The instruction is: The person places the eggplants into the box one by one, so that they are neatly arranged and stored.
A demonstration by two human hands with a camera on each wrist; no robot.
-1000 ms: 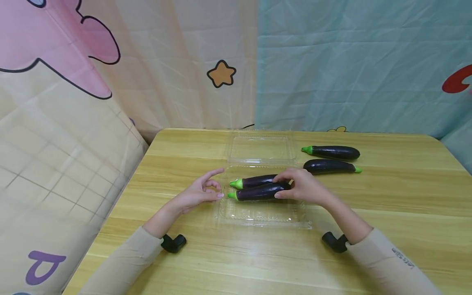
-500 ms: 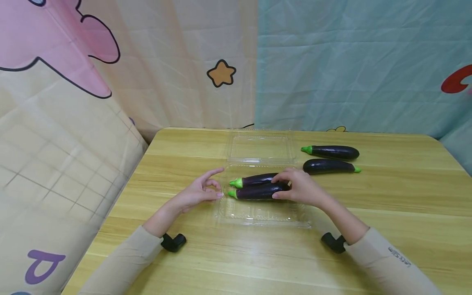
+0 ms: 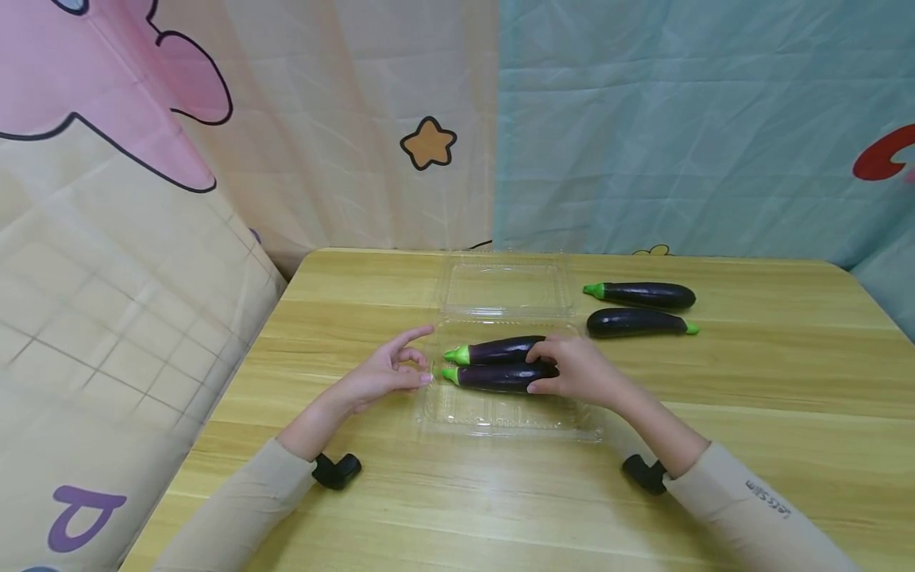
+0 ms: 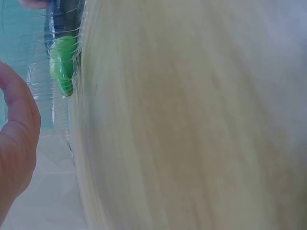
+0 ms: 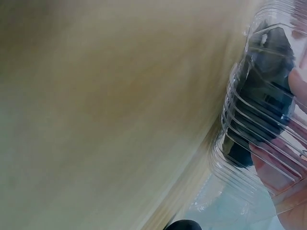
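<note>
Two dark purple eggplants lie side by side in the open base of a clear plastic clamshell box (image 3: 493, 434), green stems to the left. My right hand (image 3: 581, 371) holds the near eggplant (image 3: 493, 377) by its rounded right end, its fingertips between it and the far eggplant (image 3: 493, 350). In the right wrist view that hand (image 5: 276, 165) shows through the ribbed clear wall. At the box's left edge is my left hand (image 3: 389, 372), index finger extended, thumb tip at the wall. Only part of the left hand (image 4: 17, 129) enters the left wrist view, beside the box.
Behind the base, the box's clear lid (image 3: 507, 287) lies folded back. To the right on the wooden table (image 3: 472, 508) rest two more eggplants, a back one (image 3: 646, 295) and a front one (image 3: 636, 322). Printed curtains (image 3: 357, 143) hang along the table's back and left.
The near eggplant has settled lower and shifted slightly left, now straight alongside the far one. My right hand has moved a little left with it. My left hand has stayed put.
</note>
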